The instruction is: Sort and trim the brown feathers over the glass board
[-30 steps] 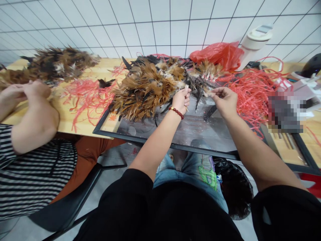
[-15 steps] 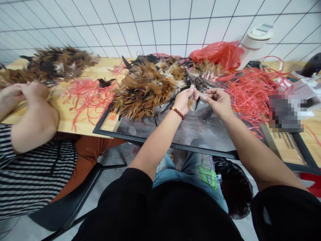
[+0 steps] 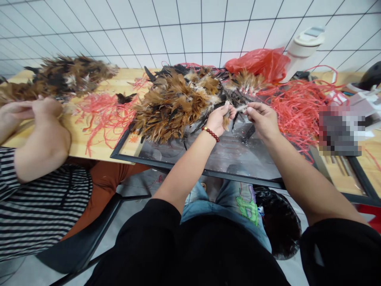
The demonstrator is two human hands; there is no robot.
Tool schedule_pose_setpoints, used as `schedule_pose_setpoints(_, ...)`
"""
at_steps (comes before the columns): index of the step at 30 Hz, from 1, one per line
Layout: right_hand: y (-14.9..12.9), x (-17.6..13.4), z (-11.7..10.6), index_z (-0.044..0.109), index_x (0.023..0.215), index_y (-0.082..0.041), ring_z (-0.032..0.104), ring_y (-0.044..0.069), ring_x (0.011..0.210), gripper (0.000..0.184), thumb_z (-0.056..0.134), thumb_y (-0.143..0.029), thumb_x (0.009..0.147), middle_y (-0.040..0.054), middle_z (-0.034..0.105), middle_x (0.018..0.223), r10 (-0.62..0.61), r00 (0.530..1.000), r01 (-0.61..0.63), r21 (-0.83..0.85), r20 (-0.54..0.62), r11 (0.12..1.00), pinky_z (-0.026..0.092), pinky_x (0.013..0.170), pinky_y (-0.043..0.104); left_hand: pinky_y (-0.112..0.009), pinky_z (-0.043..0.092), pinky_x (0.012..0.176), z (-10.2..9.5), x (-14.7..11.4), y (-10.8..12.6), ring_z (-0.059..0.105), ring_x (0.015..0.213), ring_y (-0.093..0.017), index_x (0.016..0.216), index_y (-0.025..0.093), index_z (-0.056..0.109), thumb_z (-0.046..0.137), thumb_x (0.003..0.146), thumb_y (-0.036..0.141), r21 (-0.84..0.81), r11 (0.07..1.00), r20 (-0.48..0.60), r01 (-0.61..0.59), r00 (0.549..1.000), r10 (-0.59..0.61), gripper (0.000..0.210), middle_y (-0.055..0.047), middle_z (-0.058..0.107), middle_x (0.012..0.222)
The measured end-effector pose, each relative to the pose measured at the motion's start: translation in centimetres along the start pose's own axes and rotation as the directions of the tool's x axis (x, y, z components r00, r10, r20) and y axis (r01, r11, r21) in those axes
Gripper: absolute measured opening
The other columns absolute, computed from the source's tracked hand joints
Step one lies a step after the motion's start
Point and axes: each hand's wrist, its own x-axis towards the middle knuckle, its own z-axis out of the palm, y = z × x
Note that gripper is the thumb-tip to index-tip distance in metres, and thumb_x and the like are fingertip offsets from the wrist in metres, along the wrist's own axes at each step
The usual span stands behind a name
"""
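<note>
My left hand (image 3: 218, 118), with a dark red bead bracelet on the wrist, is closed around a small brown feather (image 3: 226, 122) whose tip shows below the fingers. A thin whitish wisp (image 3: 240, 108) stretches from it to my right hand (image 3: 262, 119), whose thumb and forefinger pinch the far end. Whether the wisp is down or thread, I cannot tell. Both hands hover over a dark glossy panel (image 3: 190, 155) with a black frame. Just left of them lies a big heap of brown and black feathers (image 3: 175, 103).
Red plastic strips (image 3: 294, 111) are piled to the right, near a white tumbler (image 3: 303, 51) and a red plastic bag (image 3: 258, 65). At left, a co-worker's hands (image 3: 44, 107) are by another feather heap (image 3: 77, 75). A bin with a black bag (image 3: 278, 226) stands below the table edge.
My right hand has moved a little to the right, away from the left one, and the whitish wisp now spans the wider gap. My left hand stays in place.
</note>
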Motion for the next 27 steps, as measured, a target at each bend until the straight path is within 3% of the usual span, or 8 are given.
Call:
schedule_pose_setpoints(6, -0.6, -0.1, -0.1, 0.062, 0.078, -0.024, 0.053, 0.012, 0.054, 0.033, 0.077, -0.053, 0.075, -0.0002, 0.067, 0.069, 0.02, 1.0, -0.02, 0.026, -0.018, 0.999, 0.049, 0.053, 0.028, -0.015, 0.047, 0.062, -0.3, 0.3, -0.6, 0.056, 0.058, -0.004, 0.08, 0.013, 0.059, 0.052, 0.096, 0.016, 0.03, 0.999, 0.101, 0.019, 0.995, -0.022, 0.018, 0.001, 0.06, 0.065)
schedule_pose_setpoints(12, -2.0, -0.8, 0.1, 0.062, 0.07, -0.023, 0.06, 0.016, 0.061, 0.035, 0.079, -0.053, 0.071, -0.0006, 0.063, 0.065, 0.011, 0.982, -0.019, 0.039, 0.189, 0.999, 0.054, 0.063, 0.035, -0.021, 0.049, 0.068, -0.1, 0.2, -1.2, 0.057, 0.059, -0.005, 0.074, 0.013, 0.062, 0.057, 0.093, 0.014, 0.203, 0.978, 0.019, -0.056, 0.998, 0.054, 0.019, 0.001, 0.062, 0.066)
schedule_pose_setpoints(19, -1.5, -1.0, 0.5, 0.072, 0.077, -0.024, 0.066, 0.018, 0.074, 0.017, 0.08, -0.039, 0.074, 0.0013, 0.071, 0.078, -0.131, 0.991, 0.126, -0.122, -0.033, 0.985, 0.056, 0.074, 0.037, -0.016, 0.044, 0.058, 0.6, -0.9, -1.2, 0.055, 0.053, -0.003, 0.074, 0.013, 0.061, 0.066, 0.091, 0.022, 0.368, 0.929, 0.08, -0.039, 0.997, 0.011, 0.02, 0.002, 0.062, 0.062)
schedule_pose_setpoints(27, -1.2, -0.8, 0.2, 0.072, 0.077, -0.024, 0.065, 0.019, 0.075, 0.017, 0.083, -0.037, 0.073, 0.001, 0.07, 0.078, -0.174, 0.984, 0.165, -0.151, -0.047, 0.975, 0.056, 0.074, 0.038, -0.015, 0.031, 0.047, 0.6, -0.9, -1.2, 0.042, 0.044, -0.001, 0.071, 0.015, 0.063, 0.068, 0.09, 0.024, 0.458, 0.885, 0.082, -0.077, 0.996, 0.044, 0.022, 0.005, 0.053, 0.054)
